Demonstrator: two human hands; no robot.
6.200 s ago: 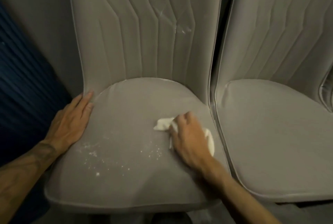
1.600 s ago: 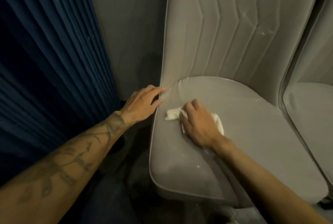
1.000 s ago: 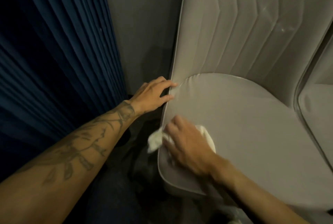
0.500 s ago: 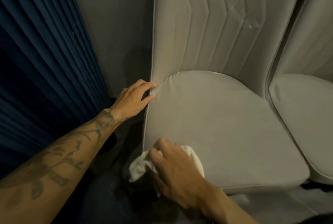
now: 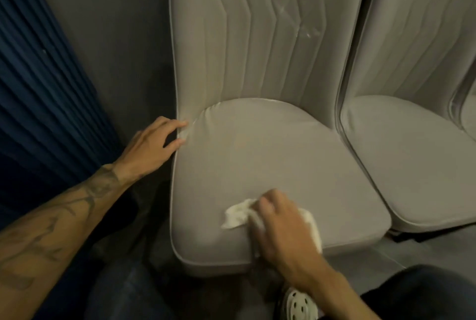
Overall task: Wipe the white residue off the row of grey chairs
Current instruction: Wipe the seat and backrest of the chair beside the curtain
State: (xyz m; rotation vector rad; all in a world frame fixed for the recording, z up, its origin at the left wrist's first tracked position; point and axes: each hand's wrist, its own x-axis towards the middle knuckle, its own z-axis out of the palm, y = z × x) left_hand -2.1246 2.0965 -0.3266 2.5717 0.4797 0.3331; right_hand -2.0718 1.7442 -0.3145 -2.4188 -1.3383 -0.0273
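A grey padded chair [image 5: 257, 155] fills the middle of the view, and its seat looks free of specks. White residue [image 5: 301, 27] streaks the right part of its backrest. My right hand [image 5: 286, 232] holds a crumpled white cloth [image 5: 238, 215] pressed on the front part of the seat. My left hand [image 5: 152, 147] grips the seat's left rear edge, fingertips on the piping beside the backrest. A second grey chair [image 5: 412, 160] stands close on the right.
A dark blue pleated curtain [image 5: 38, 113] hangs at the left, with a grey wall [image 5: 116, 36] behind the chairs. A third seat's edge [image 5: 468, 108] shows at far right. My shoe [image 5: 296, 305] and dark trouser legs are at the bottom, on grey floor.
My right hand has brought the cloth from the seat's front left corner back onto the seat, further right. The left hand has stayed on the seat's left rear edge. The specks seen earlier are gone.
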